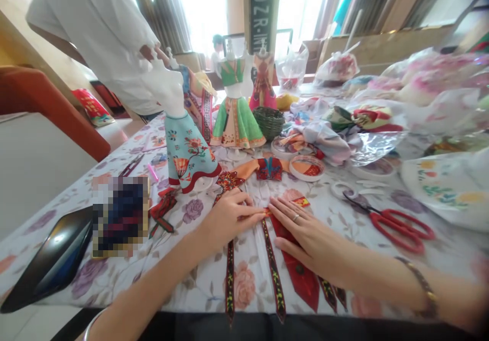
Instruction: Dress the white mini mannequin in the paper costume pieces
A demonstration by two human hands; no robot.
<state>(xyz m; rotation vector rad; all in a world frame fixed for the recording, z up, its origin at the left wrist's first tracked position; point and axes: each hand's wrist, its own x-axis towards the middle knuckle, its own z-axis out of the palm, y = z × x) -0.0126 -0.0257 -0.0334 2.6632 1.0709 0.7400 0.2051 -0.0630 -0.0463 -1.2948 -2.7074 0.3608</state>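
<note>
My left hand [231, 211] reaches in from the lower left, fingers pressed together at the end of a narrow red and yellow fabric band [301, 202]. Lying flat, my right hand [300, 226] presses on a red pointed cloth panel [307, 291] and covers part of the band. Several dark patterned ribbons with pointed ends hang down from the band, among them one ribbon [229, 285] below my left hand and another ribbon [274, 274] between the hands. What lies under my left fingertips is partly hidden.
Red-handled scissors [401, 226] lie at the right beside rolls of tape. Small white dress forms wear a blue skirt [191, 150] and a green skirt [239, 124]. A dark basket [269, 123] and heaped fabrics stand behind. A person in a white shirt [103, 40] stands at the left.
</note>
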